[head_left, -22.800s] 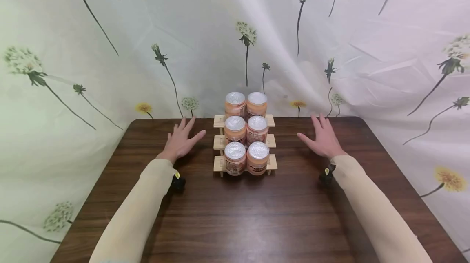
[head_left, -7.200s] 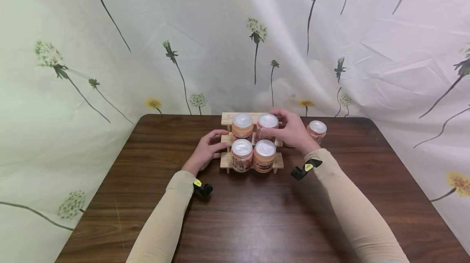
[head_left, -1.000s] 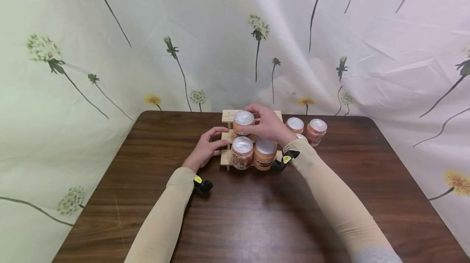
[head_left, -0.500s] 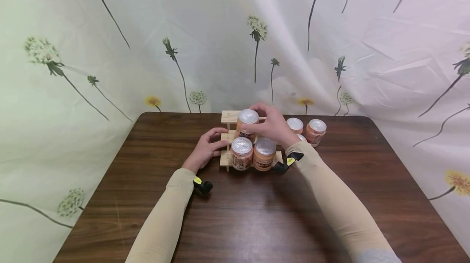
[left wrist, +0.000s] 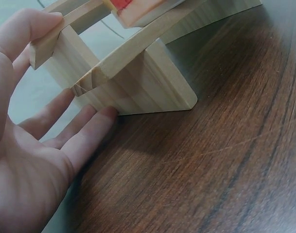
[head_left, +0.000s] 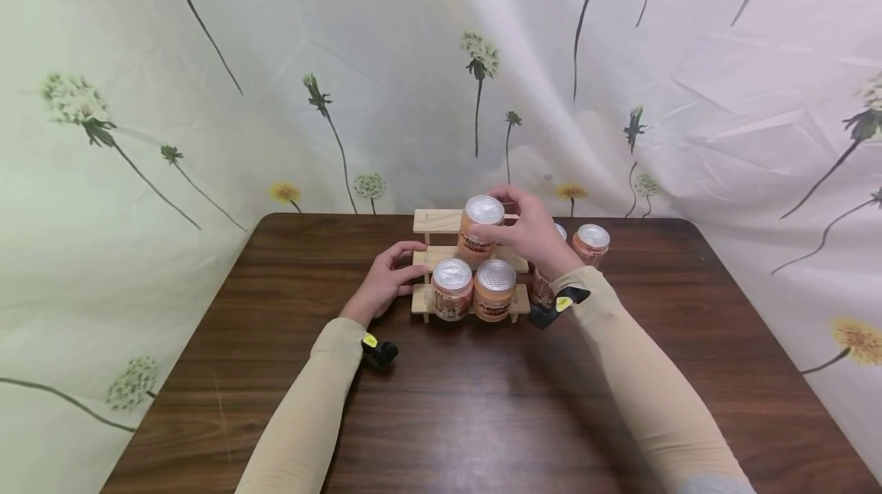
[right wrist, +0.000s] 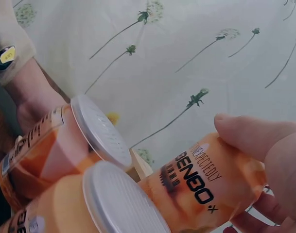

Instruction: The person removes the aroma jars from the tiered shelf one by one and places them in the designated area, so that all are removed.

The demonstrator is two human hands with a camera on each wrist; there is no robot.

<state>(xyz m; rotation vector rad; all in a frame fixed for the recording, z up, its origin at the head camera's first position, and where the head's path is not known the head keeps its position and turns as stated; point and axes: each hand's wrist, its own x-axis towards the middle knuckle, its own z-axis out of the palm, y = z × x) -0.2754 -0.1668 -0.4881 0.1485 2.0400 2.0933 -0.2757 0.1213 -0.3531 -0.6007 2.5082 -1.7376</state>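
Note:
My right hand (head_left: 540,237) grips an orange-labelled jar (head_left: 475,237) with a silver ribbed lid, thumb in front and fingers behind. It is raised over the middle step of a three-step wooden display rack (head_left: 437,258). In the right wrist view the thumb lies across this jar (right wrist: 186,184). My left hand (head_left: 382,279) holds the rack's left end at the middle step; in the left wrist view, its fingers touch the rack's wooden side (left wrist: 138,87). Two similar jars, a left one (head_left: 452,291) and a right one (head_left: 494,291), stand on the front step.
Right of the rack, on the dark wooden table (head_left: 441,417), stand more such jars, one in plain view (head_left: 592,243) and others partly behind my right hand and wrist. A flower-printed cloth (head_left: 386,96) hangs behind the table.
My right hand has lifted the jar from the left of the middle step and moved it right and up. Earlier, jars left the rack for the table's right. My left hand keeps its place.

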